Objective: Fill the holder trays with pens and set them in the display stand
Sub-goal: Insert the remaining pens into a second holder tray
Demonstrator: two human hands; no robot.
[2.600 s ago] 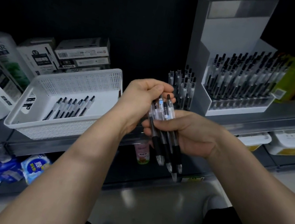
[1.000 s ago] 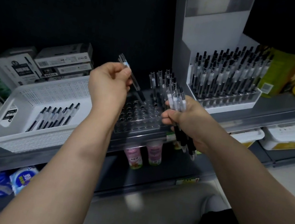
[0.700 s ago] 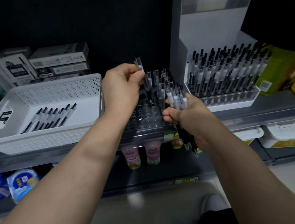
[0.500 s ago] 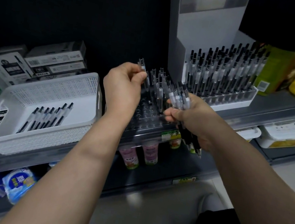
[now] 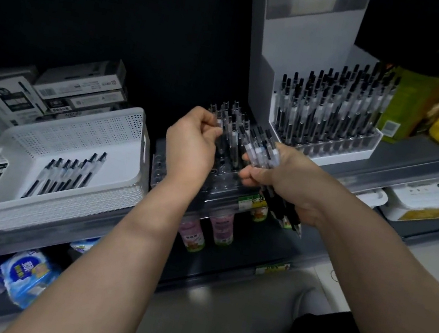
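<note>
A pen (image 5: 220, 141) is pinched upright in the left hand (image 5: 191, 146), the nearer one to the free holes of the tray (image 5: 160, 166) straight below; a bundle (image 5: 260, 150) is gripped in the right hand (image 5: 283, 179) alongside, and the stand (image 5: 303, 34) is set behind, rightward

Squeezed between white basket (image 5: 141, 138) just left and display stand (image 5: 258, 91) just right, crowded at rear by standing pens (image 5: 231, 133), left open only over front empty sockets of clear holder tray (image 5: 160, 167).

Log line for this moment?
step: filling holder tray | left hand: pinches pen | right hand: grips pen bundle | display stand: one filled tray | basket: pens inside
</note>
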